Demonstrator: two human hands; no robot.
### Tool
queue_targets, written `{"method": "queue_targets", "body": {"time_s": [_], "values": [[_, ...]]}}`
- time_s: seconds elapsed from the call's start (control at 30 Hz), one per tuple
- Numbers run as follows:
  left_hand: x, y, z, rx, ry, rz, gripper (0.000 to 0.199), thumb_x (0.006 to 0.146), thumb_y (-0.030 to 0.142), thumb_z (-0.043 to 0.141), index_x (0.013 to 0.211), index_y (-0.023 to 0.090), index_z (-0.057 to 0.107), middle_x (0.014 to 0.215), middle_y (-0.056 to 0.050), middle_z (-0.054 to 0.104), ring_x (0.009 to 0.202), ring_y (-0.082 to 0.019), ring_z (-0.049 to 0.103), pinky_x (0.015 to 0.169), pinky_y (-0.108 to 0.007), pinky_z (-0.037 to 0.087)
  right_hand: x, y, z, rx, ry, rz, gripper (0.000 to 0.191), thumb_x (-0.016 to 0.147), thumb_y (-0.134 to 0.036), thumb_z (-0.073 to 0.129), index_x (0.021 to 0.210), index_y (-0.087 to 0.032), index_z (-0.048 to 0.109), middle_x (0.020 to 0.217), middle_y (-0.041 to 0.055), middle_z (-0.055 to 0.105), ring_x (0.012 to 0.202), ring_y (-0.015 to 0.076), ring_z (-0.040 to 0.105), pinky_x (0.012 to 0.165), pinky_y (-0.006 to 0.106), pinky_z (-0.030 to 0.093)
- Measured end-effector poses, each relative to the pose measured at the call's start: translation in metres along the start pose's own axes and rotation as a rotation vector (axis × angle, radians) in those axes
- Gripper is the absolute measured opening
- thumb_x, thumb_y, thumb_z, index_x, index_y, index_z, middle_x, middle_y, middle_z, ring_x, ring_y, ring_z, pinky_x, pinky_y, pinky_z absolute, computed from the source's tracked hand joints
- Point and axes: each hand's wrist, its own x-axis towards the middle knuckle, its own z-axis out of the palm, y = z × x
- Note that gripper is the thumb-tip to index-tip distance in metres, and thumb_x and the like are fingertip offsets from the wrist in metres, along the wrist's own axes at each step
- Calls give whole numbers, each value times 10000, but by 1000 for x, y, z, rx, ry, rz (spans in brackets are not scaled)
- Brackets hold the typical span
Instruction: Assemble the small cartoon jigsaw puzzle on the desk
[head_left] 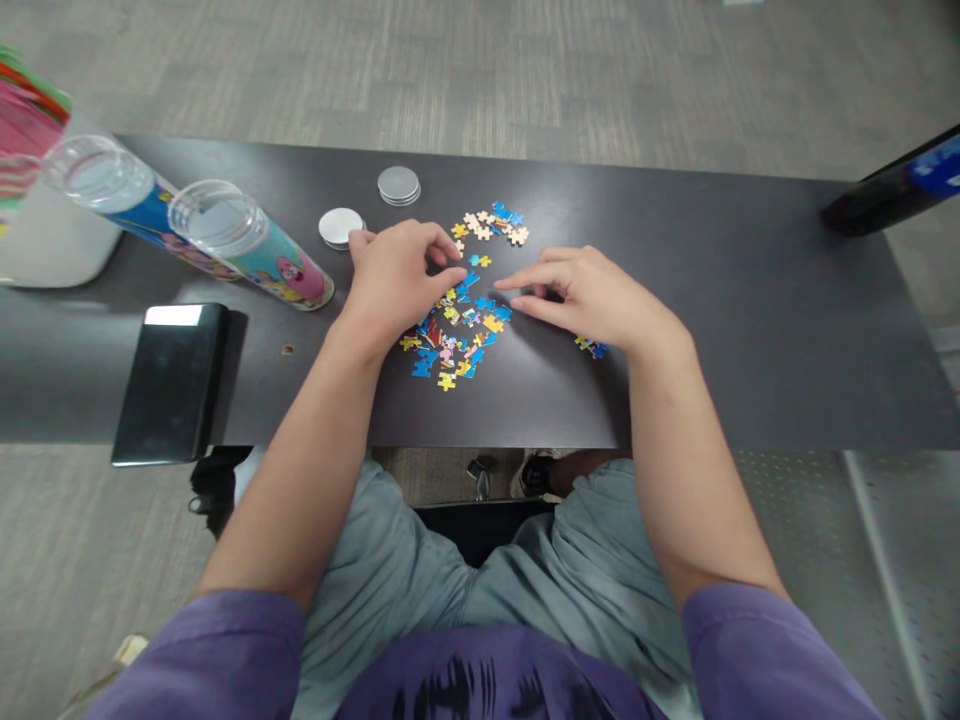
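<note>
Jigsaw puzzle pieces [450, 350] in blue, yellow, pink and white lie in a loose heap on the dark table. My left hand [397, 275] arches over the heap's left side, its thumb near a blue piece and its fingers bent but apart. From the right, my right hand [581, 290] reaches toward the heap with index finger and thumb stretched out and a gap between them. Nothing shows in either hand. A smaller group of pale pieces [487, 225] lies beyond the heap. More puzzle pieces [591, 346] are partly hidden under my right hand.
Two clear-topped printed tubes [289, 265] [150, 215] stand at the left, near a white container [64, 230]. Round lids [399, 185] [340, 227] lie beyond my left hand. A black device [172, 385] sits at the left front edge; a dark bottle-like object [892, 190] stands far right.
</note>
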Motion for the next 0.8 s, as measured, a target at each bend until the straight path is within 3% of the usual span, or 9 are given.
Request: {"method": "queue_targets", "body": {"time_s": [0.13, 0.27, 0.4, 0.57, 0.7, 0.8], "values": [[2, -2, 2, -57, -8, -16, 73, 1099, 387, 857, 1138, 350, 906, 1182, -7, 942, 1067, -339, 848, 1259, -698, 505, 3, 4, 5, -8, -14, 14, 379, 1212, -484, 813, 1535, -390, 987, 1171, 79, 844, 1019, 333, 767, 1014, 494, 562], [3, 0, 8, -44, 27, -49, 146, 1188, 362, 759, 1153, 343, 900, 1150, -9, 940, 1067, -327, 848, 1260, -678, 488, 7, 6, 12, -54, 52, 54, 460, 1200, -447, 813, 1635, -347, 929, 1245, 100, 829, 1036, 344, 752, 1035, 514, 569], [3, 4, 11, -52, 10, -51, 51, 1102, 367, 910, 1115, 327, 881, 1146, -18, 927, 1059, -334, 834, 1274, -707, 478, 10, -1, 17, -140, 94, 83, 520, 1245, -448, 755, 1742, -334, 859, 1418, 154, 816, 1169, 389, 768, 1132, 569, 585], [1, 4, 10, -123, -18, -45, 247, 937, 309, 1070, 1117, 310, 901, 1095, 10, 901, 1008, -300, 811, 1271, -667, 490, 11, -13, 17, -240, 31, 128, 582, 1314, -457, 659, 1873, -335, 760, 1527, 203, 777, 1313, 449, 760, 1198, 638, 570], [3, -4, 11, -183, 4, -41, 65, 1068, 270, 931, 1112, 302, 896, 1064, 1, 890, 933, -263, 778, 1095, -559, 579, 11, -14, 19, -250, 20, 105, 543, 1322, -481, 658, 1830, -355, 803, 1491, 187, 767, 1323, 435, 746, 1210, 637, 555], [6, -11, 14, -154, 66, -16, 123, 1124, 226, 847, 1196, 314, 894, 1118, -23, 893, 952, -267, 777, 1021, -526, 599, 10, -11, 19, -253, 19, 100, 511, 1314, -474, 676, 1779, -352, 849, 1458, 176, 762, 1316, 422, 748, 1221, 637, 549]]}}
